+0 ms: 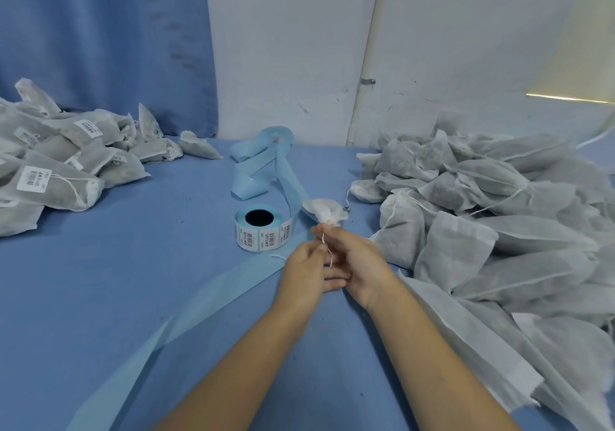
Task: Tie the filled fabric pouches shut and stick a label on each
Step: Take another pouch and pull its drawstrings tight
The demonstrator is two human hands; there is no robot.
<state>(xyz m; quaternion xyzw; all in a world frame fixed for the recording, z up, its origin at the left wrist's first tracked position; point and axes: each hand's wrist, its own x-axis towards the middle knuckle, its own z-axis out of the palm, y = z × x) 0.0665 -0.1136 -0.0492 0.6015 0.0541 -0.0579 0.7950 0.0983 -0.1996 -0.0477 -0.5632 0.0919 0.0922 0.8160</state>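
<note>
A white fabric pouch (324, 211) shows its gathered neck just beyond my fingertips, the rest hidden under my hands. My right hand (357, 264) grips the pouch neck. My left hand (307, 272) pinches the white drawstring (327, 250) that runs between both hands. A roll of barcode labels (261, 231) on blue backing stands on the blue table (116, 280) just left of my hands. Untied, unlabelled pouches (482, 217) are heaped at the right. Tied pouches with labels (60, 171) are piled at the far left.
Empty blue label backing strip (263, 167) loops behind the roll and trails toward the front left (199, 307). A blue curtain (100, 41) and a white wall with a pipe (362, 74) close off the back.
</note>
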